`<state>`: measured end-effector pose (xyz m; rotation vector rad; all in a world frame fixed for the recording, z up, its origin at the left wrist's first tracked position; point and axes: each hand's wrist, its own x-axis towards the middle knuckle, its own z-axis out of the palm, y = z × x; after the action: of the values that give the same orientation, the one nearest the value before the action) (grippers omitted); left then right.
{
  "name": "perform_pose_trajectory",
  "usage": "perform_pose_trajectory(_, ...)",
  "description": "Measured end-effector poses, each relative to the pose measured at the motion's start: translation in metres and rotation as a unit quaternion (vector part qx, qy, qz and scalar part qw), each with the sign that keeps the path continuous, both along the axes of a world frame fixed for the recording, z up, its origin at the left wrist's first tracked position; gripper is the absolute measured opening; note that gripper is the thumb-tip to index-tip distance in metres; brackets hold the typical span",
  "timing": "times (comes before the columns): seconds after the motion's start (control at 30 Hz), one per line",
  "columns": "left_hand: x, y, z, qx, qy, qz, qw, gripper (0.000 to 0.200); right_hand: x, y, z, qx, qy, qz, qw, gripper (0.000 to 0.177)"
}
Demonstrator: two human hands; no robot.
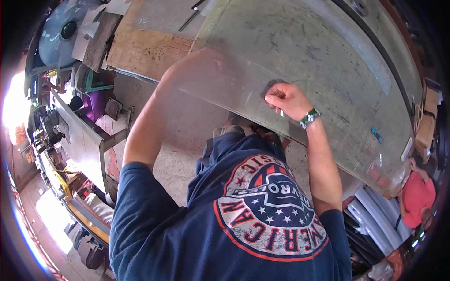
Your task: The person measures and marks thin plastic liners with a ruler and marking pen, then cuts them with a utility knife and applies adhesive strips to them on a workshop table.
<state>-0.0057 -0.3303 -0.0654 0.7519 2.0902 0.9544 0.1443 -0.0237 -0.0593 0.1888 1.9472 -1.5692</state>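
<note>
Closest to the lens, a navy T-shirt (225,234) with a round red, white and blue badge, its lettering upside down from here. Just beyond it, a large clear pane (337,126), scuffed and greenish, tilted over a grey-green bench (404,65), with its near edge jutting out above the concrete floor (187,136) and a pair of shoes (227,129). On top of the pane, near the middle of its near edge, the right hand (285,98), watch on the wrist, fingers curled into a tight fist, knuckles against the surface, a small pale tip poking out below the fist; too small to tell what is gripped. Behind the pane's left corner, the left hand (208,60), seen only as a blur through the sheet; cannot tell whether its fingers are spread or closed, nor whether they press on the underside. Left of the pane, a wooden board (140,49) and, farther out, a purple container (97,104). Off the pane's right corner, pale rolls (375,222) stacked side by side, and beside them a person in a red top (416,196).
</note>
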Motion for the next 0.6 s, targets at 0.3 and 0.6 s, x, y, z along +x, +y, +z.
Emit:
perform_pose_trajectory(0.3,0.046,-0.080,0.010,-0.001,0.128,0.398,0.908,0.034,-0.018,-0.039,-0.015,0.039,-0.062,-0.019,0.997,0.019)
perform_pose_trajectory(0.6,0.062,-0.066,-0.042,-0.027,0.211,0.459,0.863,0.032,-0.021,-0.035,-0.016,0.051,-0.094,-0.035,0.994,0.018)
